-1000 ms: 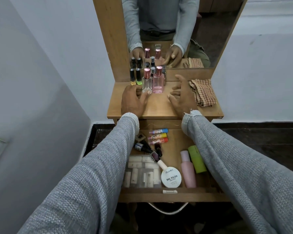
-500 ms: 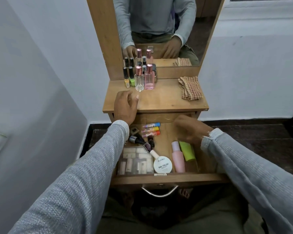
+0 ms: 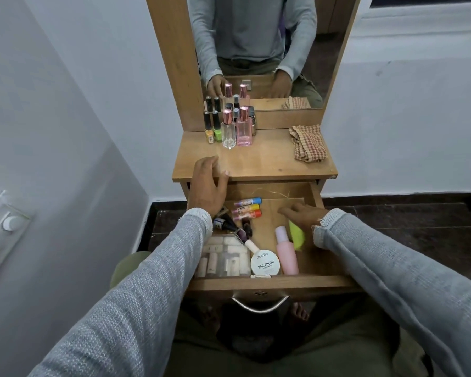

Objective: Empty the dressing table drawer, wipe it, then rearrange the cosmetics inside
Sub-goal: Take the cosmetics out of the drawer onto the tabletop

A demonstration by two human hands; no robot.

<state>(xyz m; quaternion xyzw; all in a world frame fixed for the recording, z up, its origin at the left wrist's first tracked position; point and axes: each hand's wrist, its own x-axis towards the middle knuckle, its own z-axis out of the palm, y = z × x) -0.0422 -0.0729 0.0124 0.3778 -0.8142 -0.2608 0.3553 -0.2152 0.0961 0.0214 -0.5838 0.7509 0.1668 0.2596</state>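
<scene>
- Left hand (image 3: 207,186), left of centre, rests on the front edge of the wooden dressing-table top (image 3: 269,164), fingers loosely spread, holding nothing.
- The open wooden drawer (image 3: 278,284), lower centre, holds a white round nail-polish tin (image 3: 265,263) and a pink plastic bottle (image 3: 286,251).
- Right hand (image 3: 302,216), right of centre, reaches into the drawer over a lime-green tube (image 3: 297,236); I cannot tell whether it grips.
- A checked folded cloth (image 3: 308,143) lies at the top's right.

checked cloth (image 3: 308,143), perhaps red-beige

drawer (image 3: 267,281) middle bare, bottles (image 3: 235,129) crowd tabletop
</scene>
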